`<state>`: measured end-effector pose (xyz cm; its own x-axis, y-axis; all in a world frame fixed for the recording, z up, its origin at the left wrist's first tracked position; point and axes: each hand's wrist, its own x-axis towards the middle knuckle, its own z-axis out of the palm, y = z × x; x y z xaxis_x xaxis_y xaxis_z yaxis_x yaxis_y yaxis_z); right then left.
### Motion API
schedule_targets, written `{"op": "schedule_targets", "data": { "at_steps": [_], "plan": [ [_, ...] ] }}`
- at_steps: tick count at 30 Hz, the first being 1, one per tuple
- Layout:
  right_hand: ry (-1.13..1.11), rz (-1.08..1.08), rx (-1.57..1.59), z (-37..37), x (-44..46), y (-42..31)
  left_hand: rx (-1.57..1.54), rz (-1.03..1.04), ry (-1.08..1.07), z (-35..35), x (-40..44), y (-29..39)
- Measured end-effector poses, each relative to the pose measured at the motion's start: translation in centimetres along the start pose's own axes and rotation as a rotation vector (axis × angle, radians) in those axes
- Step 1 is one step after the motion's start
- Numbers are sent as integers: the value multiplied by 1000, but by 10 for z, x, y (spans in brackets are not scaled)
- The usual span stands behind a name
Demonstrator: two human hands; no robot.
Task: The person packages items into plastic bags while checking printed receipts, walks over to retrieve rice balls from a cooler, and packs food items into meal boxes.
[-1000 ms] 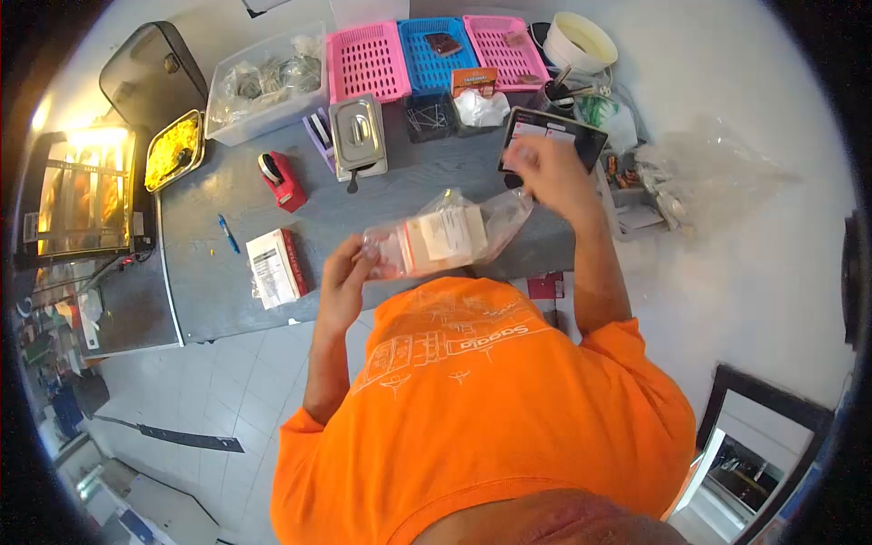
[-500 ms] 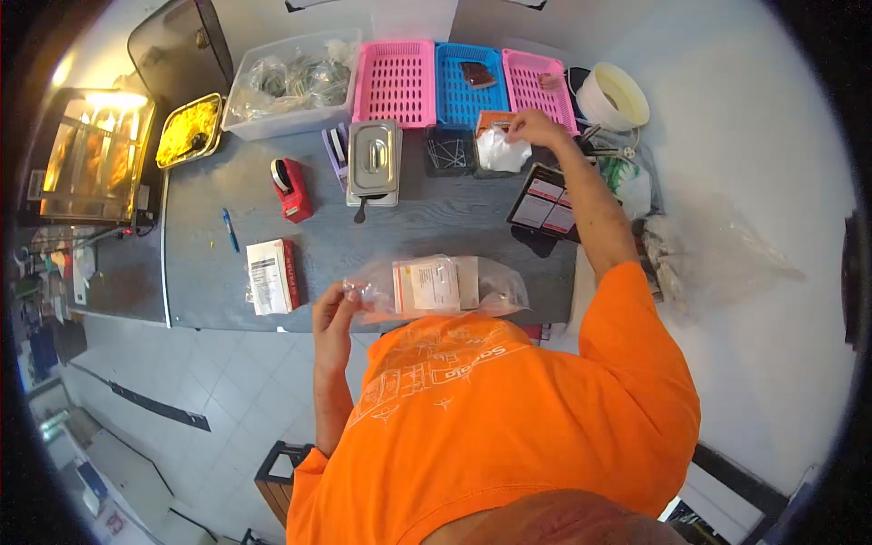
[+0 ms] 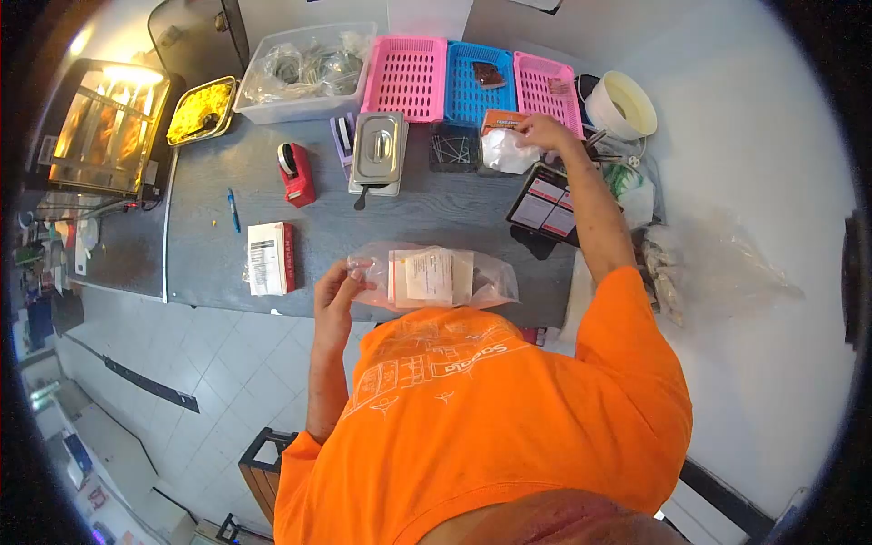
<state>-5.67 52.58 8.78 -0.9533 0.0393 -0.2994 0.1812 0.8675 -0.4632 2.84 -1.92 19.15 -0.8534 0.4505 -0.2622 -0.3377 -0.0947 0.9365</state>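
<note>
In the head view, we pinch the clear plastic bag (image 3: pixel 495 280) by its left end with our left hand (image 3: pixel 336 289), along the grey rectangular table's (image 3: pixel 445 218) near edge. Our right hand (image 3: pixel 543 134) meets crumpled white material (image 3: pixel 506 153); its grip we cannot tell.

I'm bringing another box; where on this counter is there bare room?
The broadest free patch of the dark grey counter lies between the silver lidded steel container and the clear plastic bag, left of the black-framed tablet. A smaller one lies left of the blue pen. The back is crowded with pink plastic baskets and a blue plastic basket.
</note>
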Motion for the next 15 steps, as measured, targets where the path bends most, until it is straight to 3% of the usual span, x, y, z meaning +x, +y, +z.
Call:
{"op": "schedule_targets", "data": {
  "at_steps": [3, 6, 8, 11, 12, 14, 15],
  "plan": [
    [320, 88, 143, 7, 7, 1, -26, 9, 25, -3, -7, -5],
    [456, 42, 20, -16, -9, -30, 0, -7, 44, -8, -18, -6],
    [798, -126, 124, -20, -18, -42, -14, 11, 54, -9, -21, -7],
    [602, -153, 1166, -33, -44, -86, -32, 23, 73, -12, -25, -14],
    [559, -198, 1418, -36, -72, -145, -34, 25, 79, -15, -26, -17],
    [258, -313, 1798, -21, -117, -226, -54, 42, 67, -13, -25, -14],
    [-4, -381, 1907, -10, -138, -253, -66, 54, 54, -13, -25, -12]
  ]
}}
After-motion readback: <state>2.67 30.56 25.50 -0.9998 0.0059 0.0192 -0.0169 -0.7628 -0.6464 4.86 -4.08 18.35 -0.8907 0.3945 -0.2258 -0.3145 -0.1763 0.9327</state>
